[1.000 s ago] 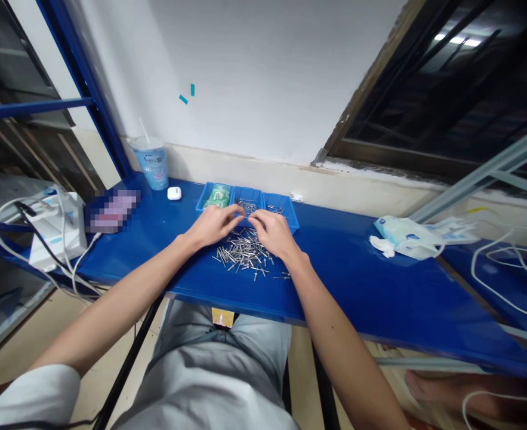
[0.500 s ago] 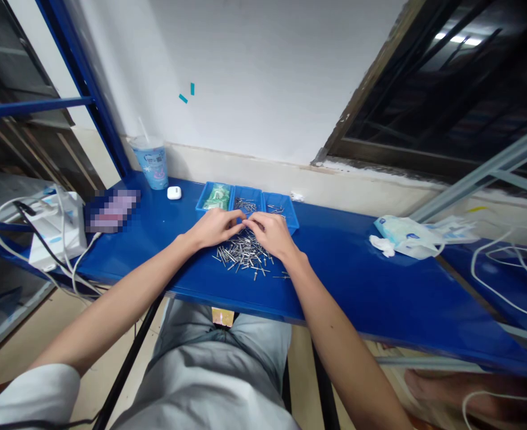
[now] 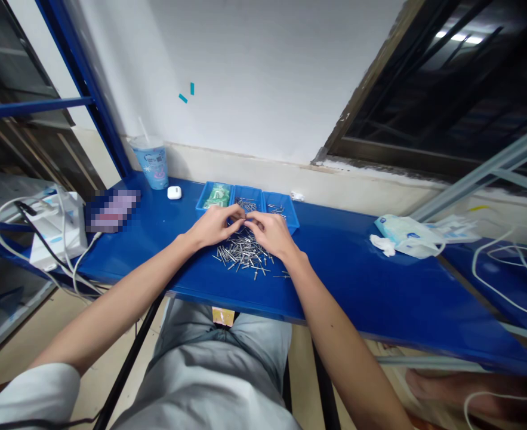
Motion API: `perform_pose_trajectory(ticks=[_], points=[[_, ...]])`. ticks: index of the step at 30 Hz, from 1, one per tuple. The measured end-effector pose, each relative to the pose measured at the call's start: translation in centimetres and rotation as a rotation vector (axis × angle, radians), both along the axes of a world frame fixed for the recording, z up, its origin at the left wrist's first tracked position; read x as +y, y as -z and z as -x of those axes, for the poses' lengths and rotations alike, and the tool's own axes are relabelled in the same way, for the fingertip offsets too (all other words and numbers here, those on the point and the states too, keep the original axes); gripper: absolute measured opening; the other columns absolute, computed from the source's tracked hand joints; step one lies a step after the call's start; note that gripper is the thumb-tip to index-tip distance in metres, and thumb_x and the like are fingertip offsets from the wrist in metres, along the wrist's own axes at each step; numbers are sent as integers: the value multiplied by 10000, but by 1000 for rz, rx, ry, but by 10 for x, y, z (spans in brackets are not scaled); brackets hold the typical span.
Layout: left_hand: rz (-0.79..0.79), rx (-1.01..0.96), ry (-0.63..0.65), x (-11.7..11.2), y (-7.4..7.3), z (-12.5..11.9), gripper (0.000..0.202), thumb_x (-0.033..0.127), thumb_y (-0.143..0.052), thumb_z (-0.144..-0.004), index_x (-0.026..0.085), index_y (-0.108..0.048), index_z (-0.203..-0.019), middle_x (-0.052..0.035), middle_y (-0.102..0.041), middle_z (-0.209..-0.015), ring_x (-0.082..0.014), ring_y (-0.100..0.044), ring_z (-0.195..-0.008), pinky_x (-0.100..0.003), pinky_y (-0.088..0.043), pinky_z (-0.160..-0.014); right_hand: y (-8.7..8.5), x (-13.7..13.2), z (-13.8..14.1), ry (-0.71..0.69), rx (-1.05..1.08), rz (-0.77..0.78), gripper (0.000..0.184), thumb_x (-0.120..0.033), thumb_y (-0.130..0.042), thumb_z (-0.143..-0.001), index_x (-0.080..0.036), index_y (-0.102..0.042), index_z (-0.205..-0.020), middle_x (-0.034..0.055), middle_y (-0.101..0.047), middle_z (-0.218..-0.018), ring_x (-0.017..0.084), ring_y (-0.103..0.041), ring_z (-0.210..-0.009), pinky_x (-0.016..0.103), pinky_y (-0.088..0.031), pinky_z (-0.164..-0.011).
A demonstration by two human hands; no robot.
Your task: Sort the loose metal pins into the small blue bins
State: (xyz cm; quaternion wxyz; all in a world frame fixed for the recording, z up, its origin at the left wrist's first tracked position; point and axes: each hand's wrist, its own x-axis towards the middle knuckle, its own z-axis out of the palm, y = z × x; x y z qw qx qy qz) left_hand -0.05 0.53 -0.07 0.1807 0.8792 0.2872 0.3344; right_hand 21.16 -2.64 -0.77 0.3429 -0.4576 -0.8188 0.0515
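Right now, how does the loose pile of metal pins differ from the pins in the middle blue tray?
The loose pile of metal pins lies on the blue tabletop, while the pins in the middle blue tray sit inside its walls. The pile is much larger and lies criss-crossed, just below the left hand and right hand. Both are slim and silver.

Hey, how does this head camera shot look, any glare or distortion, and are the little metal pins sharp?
In the head view, wide-angle distortion leans the blue metal upright; a bright light reflection glares in the dark window; the metal pins look fairly sharp as a pile, though too small for detail.
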Motion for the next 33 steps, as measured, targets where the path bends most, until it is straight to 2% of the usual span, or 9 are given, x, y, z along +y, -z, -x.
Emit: perform_pose_trajectory(ticks=[5, 12, 17, 24, 30, 33], points=[[26, -21, -6, 3, 1, 1, 207, 338, -542, -1033, 177, -665, -1075, -52, -767, -923, -141, -666, -715, -275, -487, -721, -3, -3, 1, -1, 9, -11, 184, -306, -543, -1032, -229, -704, -984, 19, -722, -816, 167, -573, -656, 300, -376, -674], [-55, -4, -7, 6, 2, 0, 223, 334, -509, -1064, 191, -674, -1021, -13, -696, -730, -149, -612, -626, -284, -430, -664, -2, -2, 0, -15, 8, -16, 282, -344, -414, -1087, -225, -653, -995, 44, -699, -894, 201, -609, -789, 319, -404, -742], [-85, -14, -5, 6, 2, 0, 222, 330, -499, -1070, 195, -658, -994, -15, -683, -748, -152, -606, -648, -288, -424, -670, 1, 3, -2, -45, 95, -129, 266, -314, -472, -1071, -227, -698, -959, 69, -679, -980, 216, -639, -897, 355, -477, -813], [-102, -39, -41, 6, 0, 0, 210, 314, -496, -1062, 193, -634, -959, -17, -678, -773, -155, -601, -679, -290, -417, -686, -5, 2, -4, 30, 165, -260, 151, -215, -600, -1000, -215, -722, -910, 67, -636, -1017, 198, -638, -873, 368, -524, -793], [-110, -46, -43, 4, -2, 0, 230, 328, -471, -1063, 194, -618, -946, -14, -645, -744, -161, -578, -660, -302, -414, -674, -6, 2, -10, 71, 157, -291, 163, -171, -577, -990, -217, -665, -860, 58, -639, -994, 188, -662, -872, 354, -547, -768], [-95, -44, -77, 5, -2, 2, 249, 332, -472, -1057, 185, -635, -939, -20, -655, -730, -150, -556, -615, -298, -407, -647, -10, 2, -17, 163, 229, -377, 163, -172, -553, -994, -217, -647, -869, 56, -626, -954, 189, -662, -872, 354, -553, -781]])
